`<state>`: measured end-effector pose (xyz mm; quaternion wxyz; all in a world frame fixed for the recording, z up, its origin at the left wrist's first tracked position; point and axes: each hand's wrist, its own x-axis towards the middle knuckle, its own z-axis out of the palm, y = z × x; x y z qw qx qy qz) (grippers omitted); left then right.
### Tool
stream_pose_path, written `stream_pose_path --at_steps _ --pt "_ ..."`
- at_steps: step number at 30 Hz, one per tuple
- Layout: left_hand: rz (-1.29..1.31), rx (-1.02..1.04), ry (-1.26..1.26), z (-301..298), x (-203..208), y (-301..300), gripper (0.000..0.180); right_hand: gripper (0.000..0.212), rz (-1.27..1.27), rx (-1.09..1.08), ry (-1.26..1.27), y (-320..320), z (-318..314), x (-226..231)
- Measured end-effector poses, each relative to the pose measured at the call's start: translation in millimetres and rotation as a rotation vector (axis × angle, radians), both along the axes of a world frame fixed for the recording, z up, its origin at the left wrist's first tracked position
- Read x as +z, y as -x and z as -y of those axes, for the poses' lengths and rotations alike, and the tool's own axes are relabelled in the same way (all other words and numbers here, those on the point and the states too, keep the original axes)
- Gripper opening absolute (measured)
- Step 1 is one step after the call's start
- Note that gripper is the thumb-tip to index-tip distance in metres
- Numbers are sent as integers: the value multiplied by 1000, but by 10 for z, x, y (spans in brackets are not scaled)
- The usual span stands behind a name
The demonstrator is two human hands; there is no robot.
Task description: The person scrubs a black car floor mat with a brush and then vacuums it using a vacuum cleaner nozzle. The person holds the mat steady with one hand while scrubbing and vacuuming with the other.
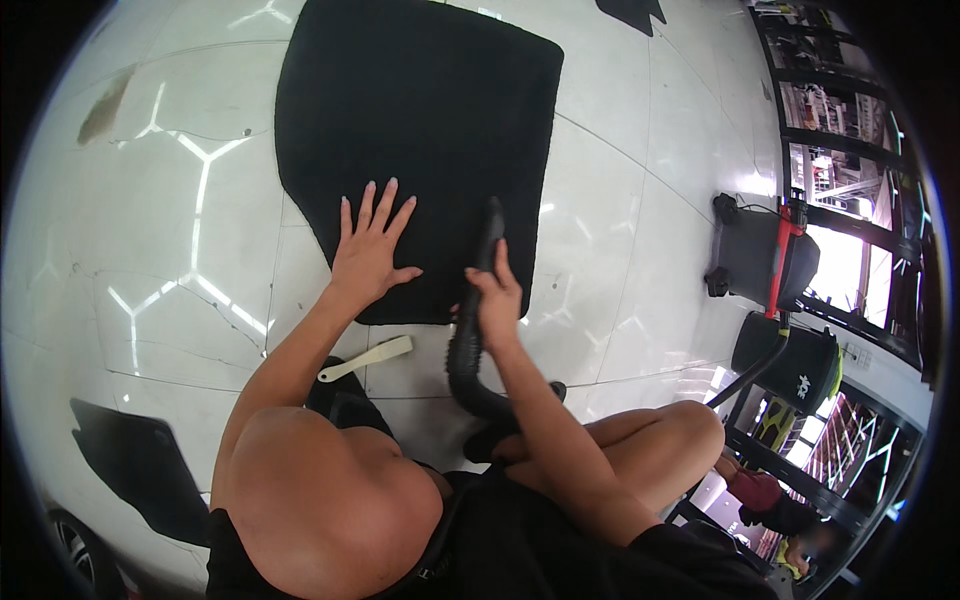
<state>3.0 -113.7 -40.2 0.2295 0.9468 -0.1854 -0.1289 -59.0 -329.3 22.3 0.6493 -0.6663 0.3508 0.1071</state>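
Observation:
A large black car floor mat [420,110] lies flat on the tiled floor in front of me. My left hand [367,245] presses on its near left part, fingers spread and palm down. In my right hand [497,300] is a black vacuum hose [466,350], fingers wrapped round its tube. The narrow nozzle end points away from me and rests over the right part of the mat. From my grip the ribbed hose bends back under my right forearm. A cream-handled brush [368,358] lies on the floor near my left foot.
Another black mat [145,465] lies at the lower left, close to a car wheel [78,550]. A dark piece [632,12] lies at the far right. Wheeled dark bins [757,265] stand along the right side, by glass panels. A person [765,500] is at the lower right.

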Motion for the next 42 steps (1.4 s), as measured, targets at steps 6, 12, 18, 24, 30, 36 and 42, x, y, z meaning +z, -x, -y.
stream_pose_path --at_steps 6,12,18,24,30,36,42 --pt "-24 42 -13 27 41 -17 121 89 171 434 147 129 -234 -176" --pt "-18 77 -23 -109 -5 47 124 89 -2 156 62 -149 -75 36" --pt "-43 101 13 -100 -35 60 133 87 115 319 190 -160 -114 -337" --pt "-28 88 -1 24 41 27 135 87 201 401 347 -9 -124 -139" --pt "-15 93 -28 -22 -19 14 136 86 -135 274 465 -322 166 14" --pt "-17 109 -46 -123 -5 7 138 87 -44 517 226 -234 418 78" --pt "-26 129 -79 -69 6 -6 137 89 138 726 487 58 124 -89"
